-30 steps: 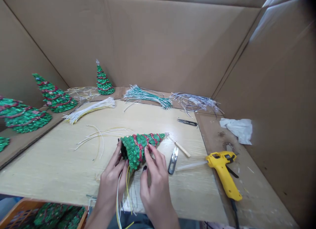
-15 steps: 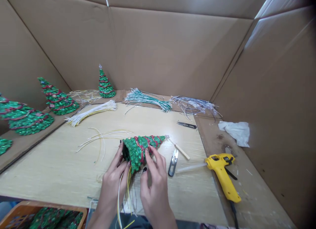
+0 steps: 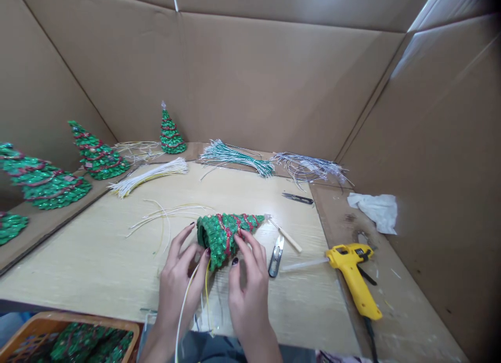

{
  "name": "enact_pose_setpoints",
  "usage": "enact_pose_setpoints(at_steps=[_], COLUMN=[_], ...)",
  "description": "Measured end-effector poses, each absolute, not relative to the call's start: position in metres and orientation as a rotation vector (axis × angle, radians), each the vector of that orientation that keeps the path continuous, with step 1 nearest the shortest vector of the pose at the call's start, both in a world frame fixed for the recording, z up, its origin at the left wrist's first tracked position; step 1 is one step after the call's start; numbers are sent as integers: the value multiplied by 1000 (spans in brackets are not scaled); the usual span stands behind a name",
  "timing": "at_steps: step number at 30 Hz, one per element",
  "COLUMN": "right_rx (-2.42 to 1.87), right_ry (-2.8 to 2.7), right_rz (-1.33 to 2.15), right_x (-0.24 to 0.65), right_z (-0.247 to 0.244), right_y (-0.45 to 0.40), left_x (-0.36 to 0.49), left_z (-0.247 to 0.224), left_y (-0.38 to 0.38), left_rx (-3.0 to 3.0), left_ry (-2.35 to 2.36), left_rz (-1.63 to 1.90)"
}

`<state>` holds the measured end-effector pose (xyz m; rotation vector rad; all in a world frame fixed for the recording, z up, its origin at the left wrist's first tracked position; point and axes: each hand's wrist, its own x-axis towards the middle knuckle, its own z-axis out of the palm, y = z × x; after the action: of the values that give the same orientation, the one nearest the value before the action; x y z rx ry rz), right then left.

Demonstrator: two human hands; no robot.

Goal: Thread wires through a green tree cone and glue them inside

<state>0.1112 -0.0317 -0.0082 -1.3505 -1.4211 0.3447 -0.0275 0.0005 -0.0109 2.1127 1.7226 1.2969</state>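
Observation:
A small green tree (image 3: 219, 237) with red garland lies on its side, its open base facing left and its star tip to the right. My left hand (image 3: 182, 274) is at the base rim, thumb and a finger on its lower edge and the index finger raised off it. White and yellow wires (image 3: 182, 311) run down past that hand. The fingertips of my right hand (image 3: 250, 279) press on the garland at the tree's near side, thumb apart. Just right of the tree are a white-handled tool (image 3: 289, 238) and silver snips (image 3: 276, 256).
A yellow glue gun (image 3: 354, 279) and white cloth (image 3: 376, 211) lie at right. Behind are black snips (image 3: 297, 198), white wires (image 3: 151, 176), green wires (image 3: 237, 158) and an upright tree (image 3: 172, 136). More trees (image 3: 97, 156) stand left; an orange basket (image 3: 136, 334) is lower left.
The left index finger has come off the base rim, and that hand looks more spread. The view has shifted slightly, so the scene sits a little further right.

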Motion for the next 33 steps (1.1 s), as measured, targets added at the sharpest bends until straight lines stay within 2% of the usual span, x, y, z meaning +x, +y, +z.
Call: enact_pose_setpoints(at_steps=[7, 19, 33], right_rx=[-1344, -1323, -1311], right_ry=[-1449, -1481, -1498], right_rz=[363, 342, 354], right_x=[113, 115, 114], right_z=[-7, -9, -10], right_y=[-32, -31, -32], left_x=[-34, -36, -21], left_z=[-13, -5, 3], left_y=[12, 31, 36], left_rx=[2124, 1752, 1555], left_ry=[1615, 1306, 1239], left_rz=[1296, 1206, 1182])
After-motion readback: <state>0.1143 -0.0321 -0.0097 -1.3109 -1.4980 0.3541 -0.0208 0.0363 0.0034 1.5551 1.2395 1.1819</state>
